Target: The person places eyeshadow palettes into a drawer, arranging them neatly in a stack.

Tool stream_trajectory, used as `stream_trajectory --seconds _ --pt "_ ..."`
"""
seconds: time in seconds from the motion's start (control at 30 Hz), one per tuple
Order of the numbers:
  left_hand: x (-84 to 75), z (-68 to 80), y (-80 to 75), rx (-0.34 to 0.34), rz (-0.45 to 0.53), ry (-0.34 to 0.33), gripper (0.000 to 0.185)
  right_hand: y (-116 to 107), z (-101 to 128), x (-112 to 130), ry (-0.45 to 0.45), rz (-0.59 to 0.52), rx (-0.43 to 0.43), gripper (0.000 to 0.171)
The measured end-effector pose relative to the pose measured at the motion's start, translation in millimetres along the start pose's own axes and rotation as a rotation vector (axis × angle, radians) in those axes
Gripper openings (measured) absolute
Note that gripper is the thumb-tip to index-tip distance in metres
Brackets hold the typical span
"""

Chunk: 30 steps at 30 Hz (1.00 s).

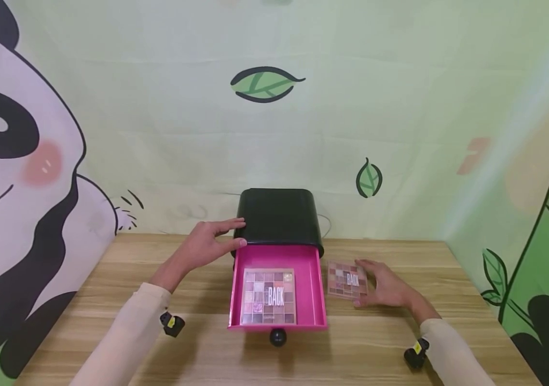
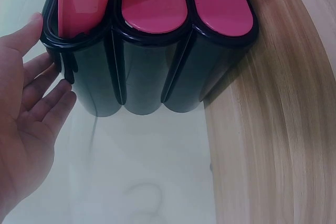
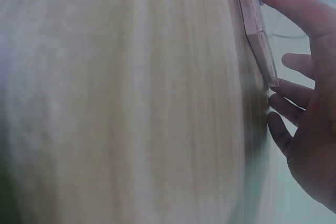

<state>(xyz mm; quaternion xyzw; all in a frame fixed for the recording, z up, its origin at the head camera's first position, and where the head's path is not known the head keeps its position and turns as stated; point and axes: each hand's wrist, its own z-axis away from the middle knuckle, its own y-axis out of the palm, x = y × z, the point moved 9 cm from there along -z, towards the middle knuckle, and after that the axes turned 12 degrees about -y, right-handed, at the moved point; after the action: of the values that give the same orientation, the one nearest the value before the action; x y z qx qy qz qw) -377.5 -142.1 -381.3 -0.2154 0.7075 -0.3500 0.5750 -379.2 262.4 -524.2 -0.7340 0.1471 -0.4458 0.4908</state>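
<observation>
A black cabinet [image 1: 276, 217] with pink drawers stands at the table's back. Its top drawer [image 1: 310, 289] is pulled out and holds a clear-lidded eyeshadow palette [image 1: 268, 300] marked "BACK". My left hand [image 1: 202, 244] rests against the cabinet's left side near the top, fingers fairly straight; the left wrist view shows the left hand's fingertips [image 2: 63, 90] at the cabinet's edge. To the right of the drawer, my right hand [image 1: 390, 284] holds a second eyeshadow palette [image 1: 342, 280] by its right side, between thumb and fingers. In the right wrist view that palette [image 3: 254, 30] appears edge-on.
A round black knob [image 1: 278, 337] sits on the open drawer's front. Two lower pink drawers [image 2: 155, 3] appear shut in the left wrist view. The wooden table [image 1: 366, 343] meets a printed backdrop [image 1: 178, 134] with a panda and leaves.
</observation>
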Motion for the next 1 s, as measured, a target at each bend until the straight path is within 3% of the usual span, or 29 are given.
stream_trajectory --seconds 0.33,1.0 --pt "0.2 -0.3 0.7 0.002 0.000 -0.003 0.060 0 -1 0 -0.001 0.008 0.011 0.111" --pt "-3.5 2.1 -0.6 -0.009 -0.010 0.026 0.063 -10 9 1 0.001 0.031 -0.072 0.113"
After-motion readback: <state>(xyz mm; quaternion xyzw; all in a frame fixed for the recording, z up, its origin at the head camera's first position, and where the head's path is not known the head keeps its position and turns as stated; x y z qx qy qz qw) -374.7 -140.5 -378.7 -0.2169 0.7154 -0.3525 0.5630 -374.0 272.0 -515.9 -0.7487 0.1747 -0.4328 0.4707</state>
